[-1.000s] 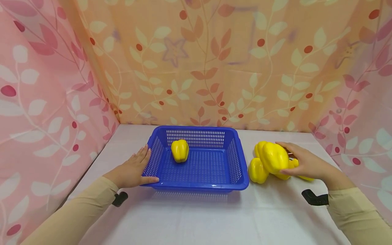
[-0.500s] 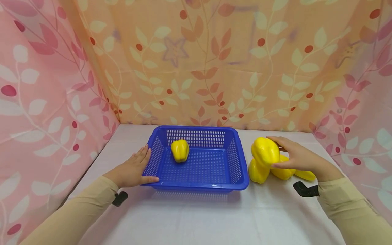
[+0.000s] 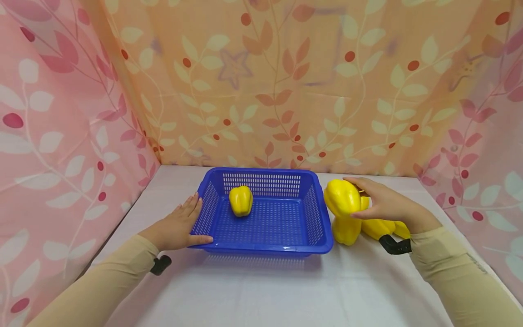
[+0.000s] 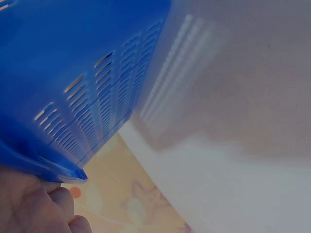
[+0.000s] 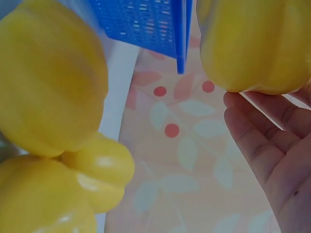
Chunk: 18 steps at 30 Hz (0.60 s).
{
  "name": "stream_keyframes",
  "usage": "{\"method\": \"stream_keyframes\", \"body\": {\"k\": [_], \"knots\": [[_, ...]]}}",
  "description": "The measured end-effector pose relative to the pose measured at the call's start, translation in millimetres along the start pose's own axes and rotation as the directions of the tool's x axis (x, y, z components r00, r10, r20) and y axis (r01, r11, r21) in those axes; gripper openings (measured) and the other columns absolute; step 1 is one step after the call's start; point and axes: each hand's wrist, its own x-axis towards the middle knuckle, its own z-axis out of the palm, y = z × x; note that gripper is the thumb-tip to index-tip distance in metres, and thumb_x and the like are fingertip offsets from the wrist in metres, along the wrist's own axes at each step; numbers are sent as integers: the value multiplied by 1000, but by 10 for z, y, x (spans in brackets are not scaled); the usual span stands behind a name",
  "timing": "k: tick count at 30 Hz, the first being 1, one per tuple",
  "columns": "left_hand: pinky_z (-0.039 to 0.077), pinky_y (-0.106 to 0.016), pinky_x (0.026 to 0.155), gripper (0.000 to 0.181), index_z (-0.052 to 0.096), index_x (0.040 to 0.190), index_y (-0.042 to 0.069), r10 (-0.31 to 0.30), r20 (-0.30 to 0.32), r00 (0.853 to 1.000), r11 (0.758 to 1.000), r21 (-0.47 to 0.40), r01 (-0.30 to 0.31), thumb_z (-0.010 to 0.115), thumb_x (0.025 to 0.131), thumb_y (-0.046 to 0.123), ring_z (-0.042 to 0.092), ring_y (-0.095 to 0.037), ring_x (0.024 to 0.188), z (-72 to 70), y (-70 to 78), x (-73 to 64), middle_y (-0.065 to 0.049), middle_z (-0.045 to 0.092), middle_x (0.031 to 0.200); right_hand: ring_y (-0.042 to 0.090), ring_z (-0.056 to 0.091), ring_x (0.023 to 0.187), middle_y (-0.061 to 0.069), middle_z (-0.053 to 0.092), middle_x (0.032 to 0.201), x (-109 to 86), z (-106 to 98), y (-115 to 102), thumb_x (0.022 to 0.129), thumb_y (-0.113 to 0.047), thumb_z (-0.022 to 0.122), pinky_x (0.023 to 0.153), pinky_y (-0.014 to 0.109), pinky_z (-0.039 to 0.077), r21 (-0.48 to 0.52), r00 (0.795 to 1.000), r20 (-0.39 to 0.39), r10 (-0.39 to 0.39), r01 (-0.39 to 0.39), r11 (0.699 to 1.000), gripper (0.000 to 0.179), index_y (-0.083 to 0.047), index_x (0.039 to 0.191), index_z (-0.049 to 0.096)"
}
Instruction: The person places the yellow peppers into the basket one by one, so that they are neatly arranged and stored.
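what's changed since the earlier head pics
The right hand has carried its yellow pepper leftward and slightly up in the head view, toward the blue basket. The left hand at the rim and the pepper inside stayed put.

The basket (image 3: 265, 249) stood on the table (image 3: 245, 290) before the curtain (image 3: 261, 91), one pepper (image 3: 241, 201) in its left half; to its right lay loose peppers (image 3: 346, 231), apparently touching one another, below the held pepper (image 3: 341, 197) in the right hand (image 3: 386, 204)

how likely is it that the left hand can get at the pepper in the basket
Likely yes: the left hand touches the basket, whose open top leaves the way to the pepper free.
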Motion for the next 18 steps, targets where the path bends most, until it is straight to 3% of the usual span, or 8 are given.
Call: {"method": "stream_keyframes", "body": {"k": [6,18], "knots": [[10,-55,108,113,9,144,-4,-6,0,1000,1000,-2,6,48,73,74,1,-37,138,1,3,2,-21,-1,151,28,48,110,12,43,132,97,19,-77,72,-34,77,91,50,44,21,1000,15,-21,21,1000,90,-7,142,29],[11,-55,108,112,8,144,-4,-9,-1,1000,1000,-4,9,50,74,72,1,-38,138,12,-3,4,-21,-2,151,22,48,111,2,47,127,366,100,-194,69,-38,78,93,47,43,48,997,34,-68,66,997,90,-14,142,31]]}}
